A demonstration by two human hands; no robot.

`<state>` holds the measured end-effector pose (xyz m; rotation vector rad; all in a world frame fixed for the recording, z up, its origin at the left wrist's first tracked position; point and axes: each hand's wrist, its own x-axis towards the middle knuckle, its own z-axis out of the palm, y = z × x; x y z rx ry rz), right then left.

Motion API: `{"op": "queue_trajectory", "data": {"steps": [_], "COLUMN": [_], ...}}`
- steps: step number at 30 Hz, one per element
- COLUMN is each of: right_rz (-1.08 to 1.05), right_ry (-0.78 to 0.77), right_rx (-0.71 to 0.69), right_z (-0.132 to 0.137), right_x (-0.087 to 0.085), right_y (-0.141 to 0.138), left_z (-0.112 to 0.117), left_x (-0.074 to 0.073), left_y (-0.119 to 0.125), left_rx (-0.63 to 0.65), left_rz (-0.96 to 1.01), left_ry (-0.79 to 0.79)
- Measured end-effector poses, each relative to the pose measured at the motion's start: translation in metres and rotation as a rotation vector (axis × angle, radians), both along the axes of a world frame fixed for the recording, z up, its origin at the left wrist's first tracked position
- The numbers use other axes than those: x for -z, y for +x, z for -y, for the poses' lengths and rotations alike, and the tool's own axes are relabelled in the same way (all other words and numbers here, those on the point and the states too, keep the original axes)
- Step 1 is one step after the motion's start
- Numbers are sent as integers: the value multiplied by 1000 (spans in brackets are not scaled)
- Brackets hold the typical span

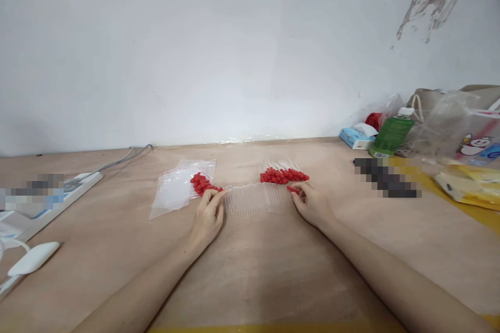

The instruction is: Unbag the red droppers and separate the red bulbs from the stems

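Observation:
A row of thin clear tubes (252, 200) lies side by side on the brown table covering between my hands. My left hand (209, 213) is closed in a pinch at the row's left end; what its fingertips hold is hidden. Just beyond it is a heap of small red rubber bulbs (201, 183). A red bulb (291, 189) sticks out from the closed fingertips of my right hand (308, 202), right of the row. Behind that hand, several droppers (283, 175) lie bunched, red bulbs toward me and pale thin stems pointing to the wall.
Clear zip bags (174, 187) lie under and beside the loose bulbs. A white power strip (74, 195) with a grey cable is at left. To the right stand a blue tissue box (356, 138), a green bottle (391, 133) and plastic bags (437, 122). The wall (234, 52) closes off the back.

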<state>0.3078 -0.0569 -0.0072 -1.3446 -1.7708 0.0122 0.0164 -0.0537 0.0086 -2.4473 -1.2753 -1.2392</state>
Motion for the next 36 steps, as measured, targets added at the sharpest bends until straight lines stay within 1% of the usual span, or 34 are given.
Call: {"op": "queue_trajectory", "data": {"steps": [2,5,7,9,13,17,20,23,26,30,33,36], "right_rz": [61,148,184,201,198,178,142,100,121,243,333,370], "right_ry": [-22,-2,14,15,-6,16,11,-14,-37,-19,-4,-17], "right_rx": [52,105,109,103,87,115,145,155,157,174,137,99], "right_z": [3,5,5,5,5,6,7,4,-5,-28,-46,-56], "right_x": [-3,-5,-5,-5,-5,-6,-7,-13,-24,-39,-42,-40], "right_y": [0,-3,-4,-4,-5,-6,-6,-4,-5,-14,-25,-33], "left_z": [-3,-7,-8,-8,-3,1,4,9,15,17,15,13], "left_x": [1,4,6,7,5,1,-2,-5,-9,-10,-8,-6], "left_y": [-2,-3,-3,-2,-2,-2,-2,-5,-7,-8,-9,-10], "left_rx": [-22,-32,-14,10,38,44,62,113,178,200,224,240], "left_rz": [-11,-48,-69,-82,-112,-143,-130,-99,-66,-45,-42,-41], "left_ry": [-6,9,19,-6,-96,-165,-223,-270,-277,-277,-294,-279]}}
